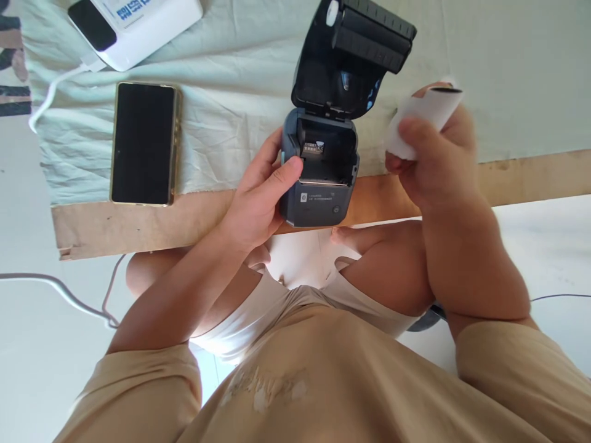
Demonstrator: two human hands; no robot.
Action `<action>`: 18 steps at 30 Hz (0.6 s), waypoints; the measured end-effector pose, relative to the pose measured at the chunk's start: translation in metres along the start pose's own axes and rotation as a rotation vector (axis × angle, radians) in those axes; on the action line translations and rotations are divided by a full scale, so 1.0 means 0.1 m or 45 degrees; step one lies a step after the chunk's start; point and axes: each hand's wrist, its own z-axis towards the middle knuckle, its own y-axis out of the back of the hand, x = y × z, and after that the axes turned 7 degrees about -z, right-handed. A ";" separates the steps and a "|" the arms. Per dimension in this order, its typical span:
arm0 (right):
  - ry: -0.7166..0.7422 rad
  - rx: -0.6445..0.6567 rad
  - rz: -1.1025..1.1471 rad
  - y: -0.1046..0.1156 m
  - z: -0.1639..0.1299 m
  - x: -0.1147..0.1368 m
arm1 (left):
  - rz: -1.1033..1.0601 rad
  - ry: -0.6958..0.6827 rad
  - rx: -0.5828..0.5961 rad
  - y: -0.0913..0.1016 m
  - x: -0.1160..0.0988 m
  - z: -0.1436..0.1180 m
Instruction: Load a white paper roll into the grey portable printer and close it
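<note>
A dark grey portable label printer [318, 203] lies near the table's front edge. Its lid [323, 74] is swung up and back, baring the paper bay and a roller on the lid. My left hand [263, 191] grips the printer's left side, thumb on the rim of the bay. To the right of the printer, my right hand [438, 154] is closed around a white paper roll [427, 117], held apart from the printer. One dark open end of the roll shows at the top. The far fingers are partly hidden behind it.
A phone [143, 144] lies face up at the left on the pale green cloth [221, 74]. Beyond it is a white device [152, 27] with a cable [50, 92]. The table's wooden edge [115, 224] runs along the front, above my legs.
</note>
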 end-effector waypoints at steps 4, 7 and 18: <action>0.370 0.012 -0.451 0.05 0.04 -0.24 | 0.013 -0.020 0.024 0.03 0.03 0.02; 0.624 -0.027 -0.840 0.09 0.08 -0.30 | 0.024 -0.028 0.026 0.05 0.05 0.02; 0.883 -0.463 -0.656 0.27 0.08 -0.08 | 0.049 0.007 0.033 0.04 0.01 -0.01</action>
